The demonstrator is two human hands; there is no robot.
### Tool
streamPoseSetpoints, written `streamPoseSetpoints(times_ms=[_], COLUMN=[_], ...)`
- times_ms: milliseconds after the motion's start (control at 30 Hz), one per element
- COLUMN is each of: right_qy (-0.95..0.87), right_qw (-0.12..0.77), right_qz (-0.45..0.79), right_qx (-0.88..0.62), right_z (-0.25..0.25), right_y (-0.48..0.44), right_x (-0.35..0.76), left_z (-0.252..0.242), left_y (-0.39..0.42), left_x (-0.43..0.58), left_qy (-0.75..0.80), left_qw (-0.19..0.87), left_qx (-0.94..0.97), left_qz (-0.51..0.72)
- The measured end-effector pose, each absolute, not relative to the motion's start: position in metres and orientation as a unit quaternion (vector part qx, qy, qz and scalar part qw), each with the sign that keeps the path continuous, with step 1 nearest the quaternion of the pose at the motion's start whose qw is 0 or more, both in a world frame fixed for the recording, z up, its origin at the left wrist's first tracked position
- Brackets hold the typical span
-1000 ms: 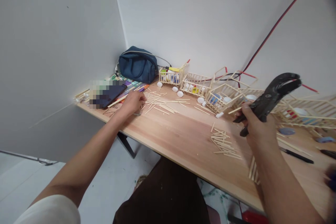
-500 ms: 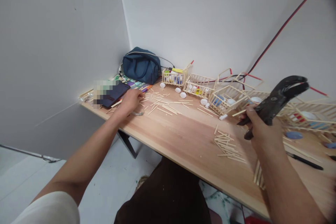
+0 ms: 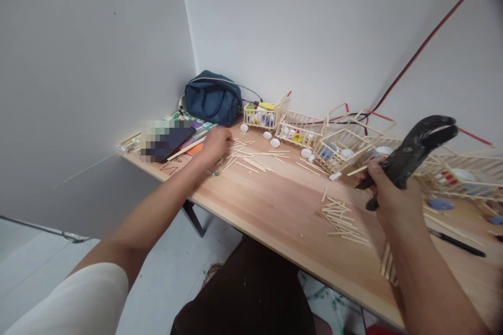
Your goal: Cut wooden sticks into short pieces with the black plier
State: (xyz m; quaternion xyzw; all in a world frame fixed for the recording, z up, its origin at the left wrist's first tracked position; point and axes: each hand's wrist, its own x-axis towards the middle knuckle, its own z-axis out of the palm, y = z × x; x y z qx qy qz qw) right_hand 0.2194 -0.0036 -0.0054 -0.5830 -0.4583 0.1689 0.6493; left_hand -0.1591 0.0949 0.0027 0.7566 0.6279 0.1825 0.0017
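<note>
A black pliers-like tool [image 3: 412, 156] tilts upward beside a thin pale stick [image 3: 357, 170]; similar sticks [image 3: 248, 167] lie scattered.

Left arm [image 3: 171, 201] extended, right grip [image 3: 397, 196] clenched

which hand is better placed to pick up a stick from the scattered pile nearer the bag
Probably the left hand: it is at the edge of the scattered sticks, whereas the right hand is farther off and holds black pliers and one stick.

Dark handwriting [image 3: 170, 168] on the wooden table [image 3: 267, 204] seems to end in "10"; the rest cannot be read
</note>
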Motion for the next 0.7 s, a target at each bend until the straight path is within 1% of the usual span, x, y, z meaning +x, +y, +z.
streamPoseSetpoints(times_ms=[100, 233, 333, 367, 400, 433, 467, 500, 533, 567, 633, 700], right_qy=[-0.466, -0.468, -0.487, -0.497, -0.510, -0.529, -0.549, -0.571, -0.592, -0.613, -0.653, -0.671], right_qw=[0.656, 0.650, 0.637, 0.633, 0.627, 0.617, 0.604, 0.582, 0.558, 0.532, 0.486, 0.470], right_qz=[0.197, 0.198, 0.208, 0.213, 0.218, 0.224, 0.228, 0.237, 0.235, 0.224, 0.196, 0.178], right_qx=[-0.560, -0.566, -0.560, -0.554, -0.547, -0.538, -0.530, -0.528, -0.532, -0.540, -0.546, -0.546], right_z=[-0.005, 0.000, 0.004, 0.005, 0.006, 0.007, 0.008, 0.009, 0.010, 0.011, 0.011, 0.011], right_y=[-0.005, -0.008, -0.011, -0.012, -0.012, -0.013, -0.014, -0.015, -0.017, -0.018, -0.019, -0.019], right_x=[0.219, 0.213, 0.207, 0.205, 0.204, 0.202, 0.201, 0.199, 0.197, 0.195, 0.191, 0.188], left_z=[0.002, 0.006, 0.012, 0.014, 0.016, 0.018, 0.019, 0.020, 0.021, 0.022, 0.023, 0.023], left_y=[0.108, 0.118, 0.113, 0.109, 0.104, 0.098, 0.091, 0.083, 0.075, 0.068, 0.054, 0.044], left_x=[-0.150, -0.149, -0.149, -0.146, -0.141, -0.134, -0.123, -0.111, -0.097, -0.083, -0.053, -0.028], left_qy=[0.639, 0.646, 0.643, 0.635, 0.623, 0.590, 0.545, 0.481, 0.431, 0.400, 0.353, 0.324], left_qw=[0.008, 0.023, 0.021, 0.042, 0.077, 0.171, 0.292, 0.421, 0.516, 0.584, 0.667, 0.706], left_qx=[0.753, 0.750, 0.748, 0.747, 0.747, 0.740, 0.716, 0.696, 0.667, 0.636, 0.585, 0.569], left_qz=[0.157, 0.139, 0.163, 0.191, 0.219, 0.273, 0.325, 0.327, 0.319, 0.307, 0.298, 0.270])
